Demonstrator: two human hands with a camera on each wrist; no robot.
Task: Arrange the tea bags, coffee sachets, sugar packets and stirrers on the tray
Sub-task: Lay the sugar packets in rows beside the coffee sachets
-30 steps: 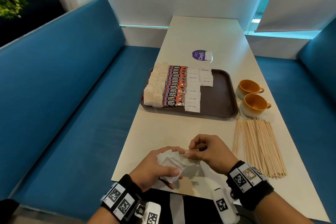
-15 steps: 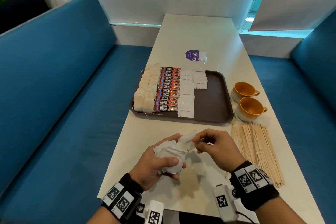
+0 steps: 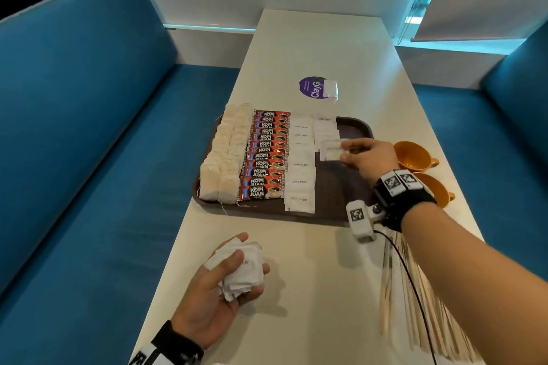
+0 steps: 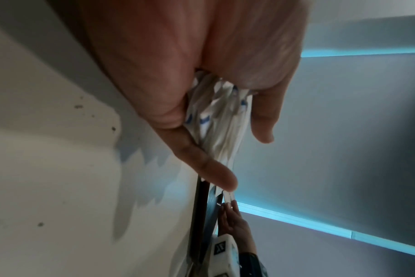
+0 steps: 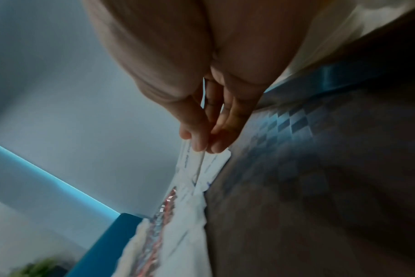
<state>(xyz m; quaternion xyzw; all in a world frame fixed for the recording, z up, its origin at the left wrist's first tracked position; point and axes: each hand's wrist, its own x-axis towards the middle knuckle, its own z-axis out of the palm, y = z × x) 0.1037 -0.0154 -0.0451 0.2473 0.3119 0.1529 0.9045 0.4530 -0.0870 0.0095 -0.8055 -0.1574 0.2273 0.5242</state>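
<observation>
Sugar packet (image 3: 331,150), white, flat, pinched by right hand (image 3: 369,158) fingers over tray (image 3: 350,187); left hand (image 3: 219,290) clutches crumpled bunch (image 3: 241,268).

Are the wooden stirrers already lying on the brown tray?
No, the wooden stirrers lie in a bundle on the table, nearer the person than the brown tray, under the right forearm.

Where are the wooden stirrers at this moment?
In the head view, the wooden stirrers lie on the table's right side, outside the tray, near the orange cups.
</observation>
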